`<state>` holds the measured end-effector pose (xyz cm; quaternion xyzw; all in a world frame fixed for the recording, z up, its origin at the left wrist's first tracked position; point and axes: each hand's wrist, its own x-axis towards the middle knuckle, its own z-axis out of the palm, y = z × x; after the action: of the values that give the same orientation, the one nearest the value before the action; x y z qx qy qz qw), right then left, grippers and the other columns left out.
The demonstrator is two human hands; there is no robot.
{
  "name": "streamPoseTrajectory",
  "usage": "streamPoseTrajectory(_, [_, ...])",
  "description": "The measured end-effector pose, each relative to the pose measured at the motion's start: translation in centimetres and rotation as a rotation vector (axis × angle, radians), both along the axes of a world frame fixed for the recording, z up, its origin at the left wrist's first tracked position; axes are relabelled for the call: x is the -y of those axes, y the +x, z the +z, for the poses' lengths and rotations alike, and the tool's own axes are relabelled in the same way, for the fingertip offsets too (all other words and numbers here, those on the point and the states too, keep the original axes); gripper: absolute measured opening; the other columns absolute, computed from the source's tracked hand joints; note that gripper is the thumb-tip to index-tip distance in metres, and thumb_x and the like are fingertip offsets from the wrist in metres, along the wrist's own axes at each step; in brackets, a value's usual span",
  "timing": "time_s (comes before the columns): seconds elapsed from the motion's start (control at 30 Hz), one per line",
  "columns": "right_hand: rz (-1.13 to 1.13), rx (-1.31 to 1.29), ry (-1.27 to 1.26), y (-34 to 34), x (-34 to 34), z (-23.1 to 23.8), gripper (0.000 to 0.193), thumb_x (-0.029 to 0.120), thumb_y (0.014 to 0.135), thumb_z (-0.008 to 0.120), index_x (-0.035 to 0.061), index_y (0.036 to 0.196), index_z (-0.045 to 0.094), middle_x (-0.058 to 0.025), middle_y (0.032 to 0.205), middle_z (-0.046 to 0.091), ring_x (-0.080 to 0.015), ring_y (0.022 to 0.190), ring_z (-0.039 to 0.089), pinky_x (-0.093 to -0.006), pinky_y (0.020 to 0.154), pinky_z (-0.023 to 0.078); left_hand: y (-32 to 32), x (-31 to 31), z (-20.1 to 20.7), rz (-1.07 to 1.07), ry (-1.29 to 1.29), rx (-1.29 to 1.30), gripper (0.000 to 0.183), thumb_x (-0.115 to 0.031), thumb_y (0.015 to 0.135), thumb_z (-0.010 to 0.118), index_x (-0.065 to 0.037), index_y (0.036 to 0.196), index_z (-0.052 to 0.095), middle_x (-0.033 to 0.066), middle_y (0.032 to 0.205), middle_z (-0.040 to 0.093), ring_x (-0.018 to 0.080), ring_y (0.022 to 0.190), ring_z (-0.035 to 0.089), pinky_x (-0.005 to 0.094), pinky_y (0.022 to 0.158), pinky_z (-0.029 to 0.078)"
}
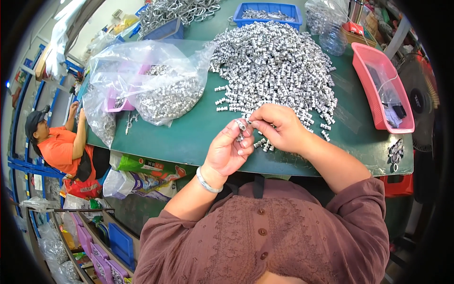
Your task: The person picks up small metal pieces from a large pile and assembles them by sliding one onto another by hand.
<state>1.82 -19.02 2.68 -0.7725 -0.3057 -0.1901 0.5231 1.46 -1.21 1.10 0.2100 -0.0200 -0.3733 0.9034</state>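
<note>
My left hand [229, 149] is closed around a few small silvery metal fittings [240, 125], one held up between thumb and forefinger. Close beside it, my right hand [276, 125] pinches at a tiny piece by that fitting; its fingertips hide what the piece is. Just beyond both hands spreads a big heap of the same ribbed metal fittings [274, 66] on the green table [189, 146]. A few loose ones lie at the heap's near edge, under and beside my fingers.
Left of the heap lies a clear plastic bag [172, 94] of small metal parts, by a purple basket [116, 102]. A blue tray [291, 10] stands behind; a pink basket [360, 61] stands at right. Another person [66, 146] in orange works at far left. A fan [418, 99] is at right.
</note>
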Motion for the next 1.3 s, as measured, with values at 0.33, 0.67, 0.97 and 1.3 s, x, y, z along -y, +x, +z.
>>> streamPoseTrajectory(0.33, [0.118, 0.111, -0.738, -0.7, 0.2, -0.6, 0.012, 0.016, 0.067, 0.065, 0.0053, 0.065, 0.059, -0.0089, 0.075, 0.051, -0.0273, 0.077, 0.052, -0.0369, 0.070, 0.042, -0.4, -2.9, -1.2, 0.164, 0.110, 0.085, 0.014, -0.014, 0.083, 0.049, -0.005, 0.093, 0.051, 0.0099, 0.091, 0.052, 0.0184, 0.076, 0.052, 0.0254, 0.061, 0.046])
streamPoseTrajectory(0.67, [0.270, -0.605, 0.144, 0.1, 0.2, -0.6, 0.021, -0.002, 0.083, 0.052, 0.0016, 0.103, 0.055, 0.0001, 0.086, 0.056, -0.0071, 0.077, 0.050, -0.0226, 0.069, 0.042, -0.9, -2.5, -1.3, 0.158, 0.288, 0.025, 0.012, -0.012, 0.083, 0.052, -0.003, 0.091, 0.054, 0.0086, 0.080, 0.057, 0.0252, 0.082, 0.057, 0.0319, 0.066, 0.049])
streamPoseTrajectory(0.97, [0.404, -0.769, 0.631, 0.5, 0.3, -1.3, 0.013, 0.008, 0.086, 0.054, 0.0043, 0.099, 0.052, -0.0091, 0.098, 0.061, -0.0134, 0.086, 0.057, -0.0276, 0.077, 0.046, -1.1, 0.0, 0.7, 0.030, 0.431, 0.015, 0.019, -0.019, 0.087, 0.052, -0.003, 0.096, 0.055, 0.0035, 0.071, 0.053, 0.0170, 0.068, 0.051, 0.0242, 0.054, 0.040])
streamPoseTrajectory(1.3, [0.512, -0.882, 0.699, 0.6, 0.4, -1.0, 0.008, 0.009, 0.086, 0.054, 0.0045, 0.093, 0.055, -0.0081, 0.095, 0.062, -0.0110, 0.080, 0.057, -0.0268, 0.076, 0.046, -0.9, 0.4, 1.7, -0.002, 0.295, 0.048, 0.022, -0.020, 0.090, 0.048, 0.000, 0.093, 0.057, 0.0025, 0.067, 0.052, 0.0151, 0.062, 0.049, 0.0227, 0.051, 0.037])
